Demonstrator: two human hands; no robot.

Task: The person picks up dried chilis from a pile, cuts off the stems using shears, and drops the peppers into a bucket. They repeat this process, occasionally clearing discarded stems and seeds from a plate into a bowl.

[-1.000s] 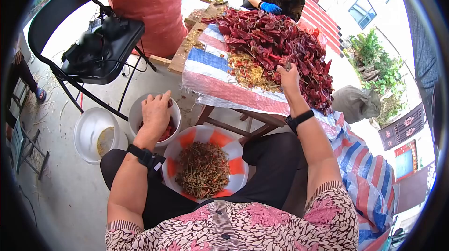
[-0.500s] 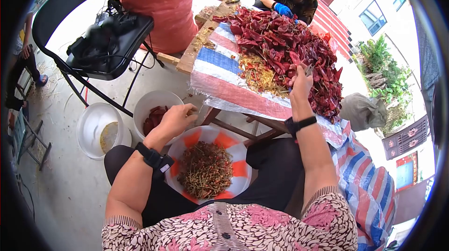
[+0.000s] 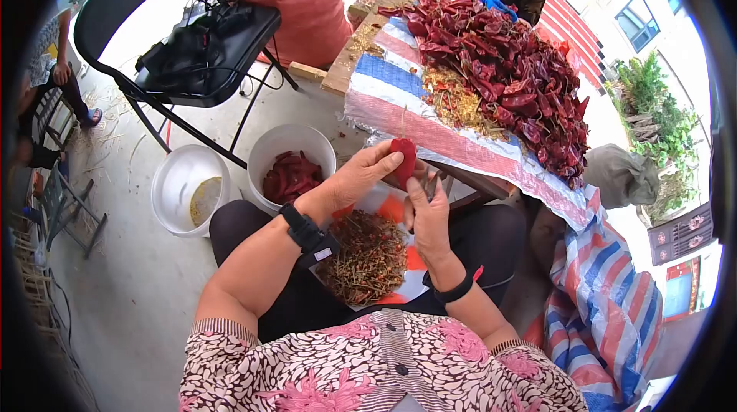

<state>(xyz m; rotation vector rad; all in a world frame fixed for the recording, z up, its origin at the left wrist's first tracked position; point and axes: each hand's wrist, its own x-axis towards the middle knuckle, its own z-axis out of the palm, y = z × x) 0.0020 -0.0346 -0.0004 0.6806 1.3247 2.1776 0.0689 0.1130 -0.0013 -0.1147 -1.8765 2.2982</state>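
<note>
My left hand (image 3: 367, 175) pinches a dried red chili pepper (image 3: 403, 160) in front of the table edge, its thin stem pointing up. Close against the pepper's lower end is my right hand (image 3: 430, 220), closed around small metal scissors (image 3: 431, 184), mostly hidden by the fingers. Below both hands, a white and orange basin (image 3: 415, 258) between my knees holds a heap of cut stems and scraps (image 3: 365, 258). A large pile of dried red chili peppers (image 3: 491, 66) covers the table beyond.
A striped plastic sheet (image 3: 391, 109) lies over the table and hangs down at right. On the left stand a white bucket (image 3: 325, 152) with red peppers, another white bucket (image 3: 165, 189) and a black folding chair (image 3: 230, 86). A co-worker's blue-gloved hand (image 3: 493, 2) is at the pile's far side.
My right hand has come back from the pile toward my lap, and a pepper is now between my hands. My left hand has moved right and taken hold of it. The view has shifted.
</note>
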